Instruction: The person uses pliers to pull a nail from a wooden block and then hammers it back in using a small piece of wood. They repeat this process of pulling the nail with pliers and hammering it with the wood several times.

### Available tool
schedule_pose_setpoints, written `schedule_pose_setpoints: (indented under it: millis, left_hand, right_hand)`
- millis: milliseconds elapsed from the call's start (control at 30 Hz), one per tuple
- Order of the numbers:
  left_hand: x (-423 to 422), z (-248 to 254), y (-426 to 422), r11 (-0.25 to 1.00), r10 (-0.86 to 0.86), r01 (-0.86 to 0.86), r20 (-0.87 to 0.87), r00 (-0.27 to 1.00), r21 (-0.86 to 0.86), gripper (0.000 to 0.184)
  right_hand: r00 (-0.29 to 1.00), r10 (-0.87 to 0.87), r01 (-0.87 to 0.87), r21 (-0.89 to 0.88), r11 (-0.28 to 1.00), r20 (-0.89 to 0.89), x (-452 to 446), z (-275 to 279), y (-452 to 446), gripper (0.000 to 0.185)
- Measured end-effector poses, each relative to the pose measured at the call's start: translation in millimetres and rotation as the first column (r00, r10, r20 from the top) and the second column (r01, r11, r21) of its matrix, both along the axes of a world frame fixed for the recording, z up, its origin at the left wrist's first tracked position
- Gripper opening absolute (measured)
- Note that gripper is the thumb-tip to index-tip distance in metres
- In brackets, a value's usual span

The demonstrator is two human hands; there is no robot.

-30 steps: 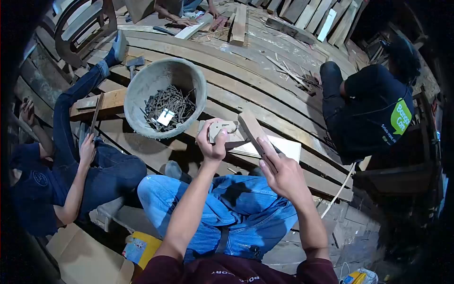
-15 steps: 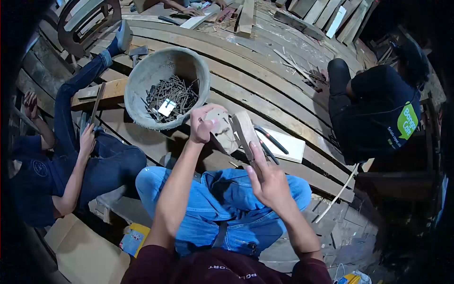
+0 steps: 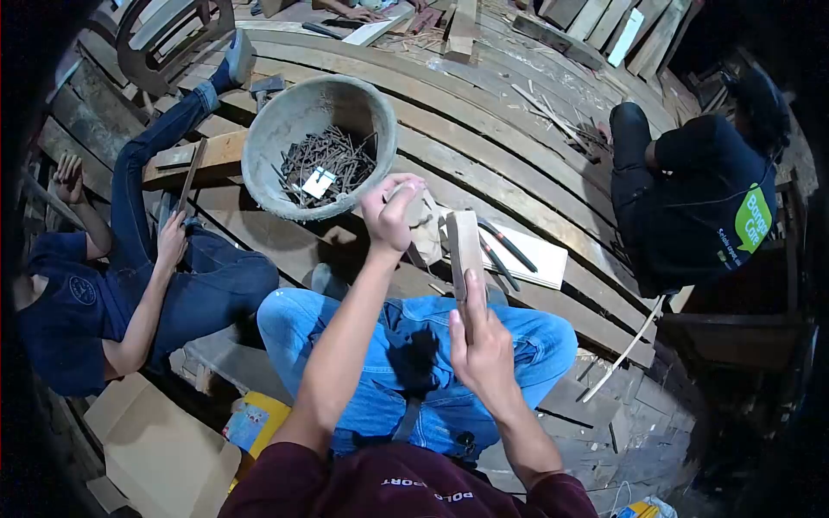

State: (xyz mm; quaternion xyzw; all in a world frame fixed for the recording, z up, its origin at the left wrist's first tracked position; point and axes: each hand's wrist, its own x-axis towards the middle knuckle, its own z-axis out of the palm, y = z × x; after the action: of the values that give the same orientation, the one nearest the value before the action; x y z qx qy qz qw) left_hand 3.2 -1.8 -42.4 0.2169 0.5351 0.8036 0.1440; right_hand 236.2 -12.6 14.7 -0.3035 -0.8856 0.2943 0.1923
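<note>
My left hand is closed on a pale, rough-surfaced block, gripping its left side above my lap. The fingers hide part of the block, and I cannot tell its exact kind. My right hand wraps round the narrow lower end of a flat wooden paddle-shaped piece. Its wide end points away from me, close to the block's right side; I cannot tell whether they touch. Just beyond lie pliers-like handles, black with orange, on a white board.
A grey bucket of rusty nails or bolts stands ahead on the slatted planks. One person sits at left holding a thin strip; another crouches at right. A cardboard box and yellow package lie at lower left.
My left hand and the block have shifted slightly right and nearer the paddle-shaped piece. That piece now stands more upright in view, my right hand lower. The whole view has shifted slightly.
</note>
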Motion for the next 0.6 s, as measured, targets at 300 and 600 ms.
schedule_pose_setpoints:
  millis: [300, 600]
  left_hand:
    - [-3, -7, -2, 0.997, 0.058, -0.067, -0.176, 0.983, -0.041, 0.038]
    - [2, -5, 9, 0.977, 0.178, -0.196, -0.189, 0.966, -0.079, 0.034]
  right_hand:
    - [0.984, 0.037, -0.048, 0.064, 0.997, 0.172, -38, 25, 7, 0.068]
    - [0.985, 0.025, -0.036, 0.065, 0.997, 0.171, -47, 26, 20, 0.067]
